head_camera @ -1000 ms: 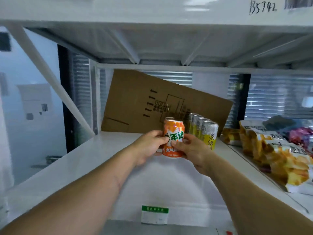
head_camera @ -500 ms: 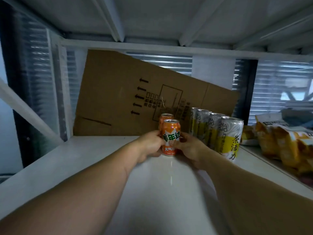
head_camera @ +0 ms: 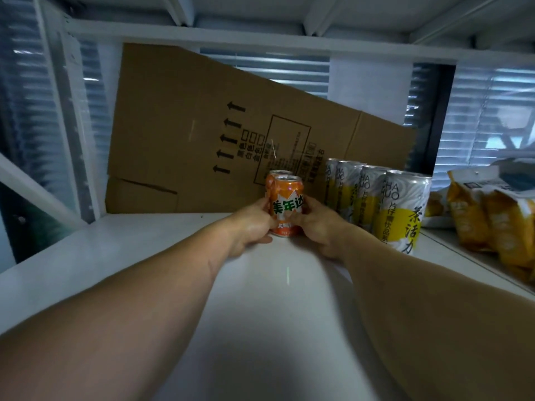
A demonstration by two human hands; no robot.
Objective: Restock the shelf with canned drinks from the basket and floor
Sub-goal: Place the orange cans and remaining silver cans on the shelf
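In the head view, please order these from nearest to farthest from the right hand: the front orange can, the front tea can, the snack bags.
From the right hand:
1. Front orange can, held, on its left.
2. Front tea can, on its right.
3. Snack bags, far right of the shelf.

Single head-worn view, level into the white shelf (head_camera: 121,256), close, facing its back.

Left of the orange can (head_camera: 287,208), the white shelf (head_camera: 121,256) is unobstructed. Behind it, a second orange can (head_camera: 278,173) and cardboard sheet (head_camera: 202,134) block passage. Right of it, a row of yellow-and-silver cans (head_camera: 376,198) restricts access.
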